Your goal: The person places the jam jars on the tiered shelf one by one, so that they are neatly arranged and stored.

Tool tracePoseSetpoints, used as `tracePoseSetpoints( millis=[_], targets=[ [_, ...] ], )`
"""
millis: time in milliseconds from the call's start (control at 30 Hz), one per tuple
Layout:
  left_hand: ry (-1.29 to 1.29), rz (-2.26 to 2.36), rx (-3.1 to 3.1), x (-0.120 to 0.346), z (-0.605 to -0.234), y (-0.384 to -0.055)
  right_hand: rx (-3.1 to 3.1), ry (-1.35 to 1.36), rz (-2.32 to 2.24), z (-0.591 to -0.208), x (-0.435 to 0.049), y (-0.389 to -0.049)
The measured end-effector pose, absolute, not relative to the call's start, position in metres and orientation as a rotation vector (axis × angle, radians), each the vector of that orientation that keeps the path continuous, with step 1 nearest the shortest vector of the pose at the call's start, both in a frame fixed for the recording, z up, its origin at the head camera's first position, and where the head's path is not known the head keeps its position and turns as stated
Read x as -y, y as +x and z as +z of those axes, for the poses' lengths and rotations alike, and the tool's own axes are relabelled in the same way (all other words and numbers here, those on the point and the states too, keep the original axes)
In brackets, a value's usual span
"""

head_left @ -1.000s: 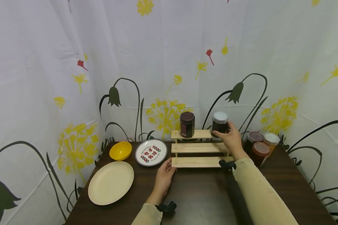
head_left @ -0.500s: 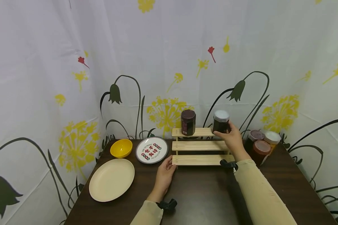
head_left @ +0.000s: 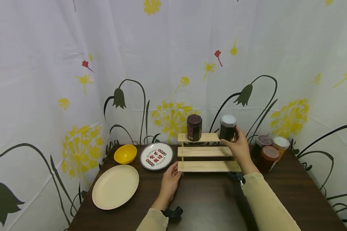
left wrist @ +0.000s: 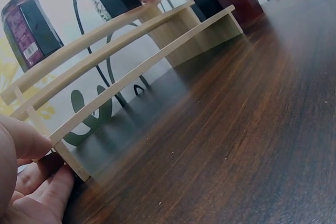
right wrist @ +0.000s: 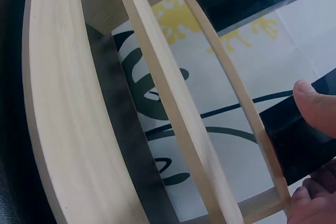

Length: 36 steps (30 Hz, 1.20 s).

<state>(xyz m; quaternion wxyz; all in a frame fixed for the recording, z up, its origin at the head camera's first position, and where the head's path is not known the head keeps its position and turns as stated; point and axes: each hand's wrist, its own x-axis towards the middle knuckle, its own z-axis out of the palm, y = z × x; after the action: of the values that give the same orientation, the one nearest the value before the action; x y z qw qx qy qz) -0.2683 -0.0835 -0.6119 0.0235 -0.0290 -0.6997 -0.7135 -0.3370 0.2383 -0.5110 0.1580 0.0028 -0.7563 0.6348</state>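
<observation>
A three-tier wooden rack (head_left: 208,166) stands at the back of the dark table. My left hand (head_left: 170,181) holds its lower left end, thumb on the bottom tier's corner and fingers below in the left wrist view. At the right of the top tier stands a dark jar with a white lid (head_left: 227,128). My right hand (head_left: 239,147) grips this jar from the right, thumb low on its front, fingers partly hidden behind it. In the right wrist view the thumb (right wrist: 315,106) overlaps the jar's dark side. A dark-lidded jar (head_left: 194,128) stands upright at the top tier's left.
Several lidded jars (head_left: 269,155) cluster on the table right of the rack, close to my right forearm. To the left are a yellow bowl (head_left: 125,154), a white plate with red characters (head_left: 156,156) and a cream oval plate (head_left: 115,187). A flowered curtain (head_left: 167,64) hangs behind.
My right wrist has turned and dropped slightly, and the thumb sits a little lower on the white-lidded jar. The left hand keeps its hold on the rack; both jars stay in place.
</observation>
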Motion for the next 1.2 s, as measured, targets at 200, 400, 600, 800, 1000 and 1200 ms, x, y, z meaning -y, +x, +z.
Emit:
tracePoseSetpoints(
  millis=[200,400,600,800,1000,1200],
  targets=[
    [-0.076,-2.209,2.164,0.084,-0.613,-0.268,2.194,-0.02,1.807,-0.508,-0.239,-0.325],
    [-0.059,-2.218,2.168,0.084,-0.612,-0.27,2.162,-0.069,1.844,-0.496,-0.243,-0.306],
    [-0.06,-2.208,2.177,0.084,-0.612,-0.268,2.112,-0.074,1.753,-0.489,-0.253,-0.286],
    [-0.052,-2.232,2.17,0.083,-0.613,-0.269,2.059,-0.128,1.591,-0.492,-0.269,-0.262],
    [-0.046,-2.231,2.156,0.083,-0.614,-0.269,2.06,-0.241,1.403,-0.491,-0.286,-0.247],
    [-0.056,-2.232,2.154,0.083,-0.614,-0.27,1.961,-0.294,1.42,-0.496,-0.305,-0.239]
  ],
)
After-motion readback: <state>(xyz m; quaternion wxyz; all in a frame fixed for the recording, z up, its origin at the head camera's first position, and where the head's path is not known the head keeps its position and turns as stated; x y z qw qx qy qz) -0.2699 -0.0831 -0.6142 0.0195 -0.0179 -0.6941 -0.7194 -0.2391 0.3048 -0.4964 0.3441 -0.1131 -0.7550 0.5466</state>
